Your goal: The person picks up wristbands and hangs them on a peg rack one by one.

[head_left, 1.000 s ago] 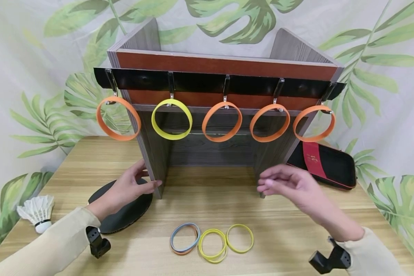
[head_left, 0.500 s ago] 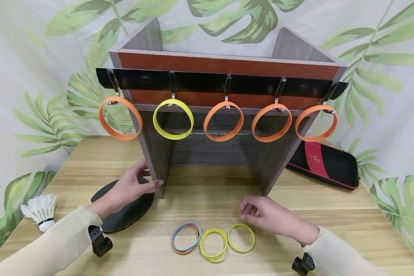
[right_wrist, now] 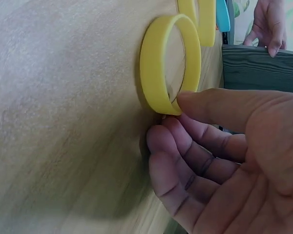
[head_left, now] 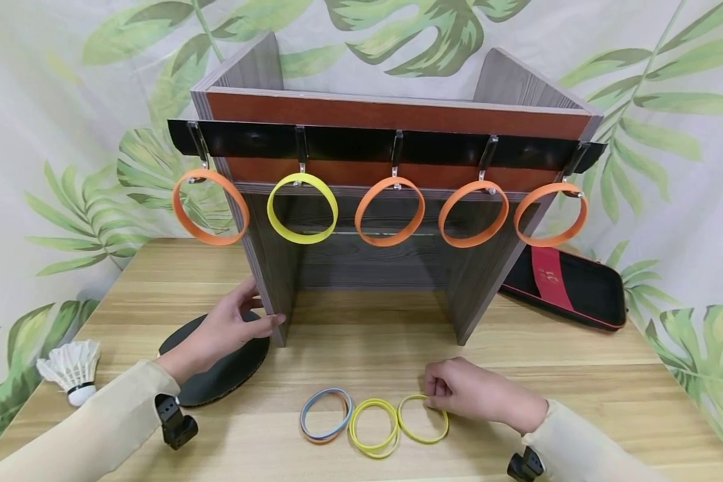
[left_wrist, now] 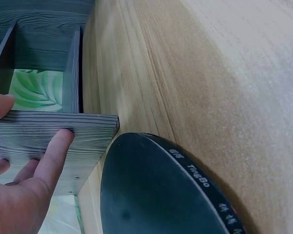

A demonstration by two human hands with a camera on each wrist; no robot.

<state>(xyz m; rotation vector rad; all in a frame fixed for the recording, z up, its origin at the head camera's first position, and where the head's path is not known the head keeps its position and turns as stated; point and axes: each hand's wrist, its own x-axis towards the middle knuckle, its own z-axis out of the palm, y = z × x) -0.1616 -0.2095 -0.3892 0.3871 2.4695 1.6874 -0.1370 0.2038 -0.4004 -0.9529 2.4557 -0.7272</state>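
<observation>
Near the front edge of the table [head_left: 367, 345], the right hand [head_left: 466, 390] pinches a yellow band [right_wrist: 155, 68], thumb at its rim, fingers outside; the left hand [head_left: 225, 331] holds the stand's left panel [head_left: 280, 284].

The yellow band [right_wrist: 154, 68] looks smooth and rubbery — the stand [head_left: 370, 264] matt, wood-grained, its black strip [head_left: 348, 143] glossy.

The edge [left_wrist: 198, 175] of the black paddle [left_wrist: 146, 190] reads "TingBo", between unclear Chinese characters. Marks on the red band [head_left: 551, 288] of the black case [head_left: 596, 294] are too small to read.
</observation>
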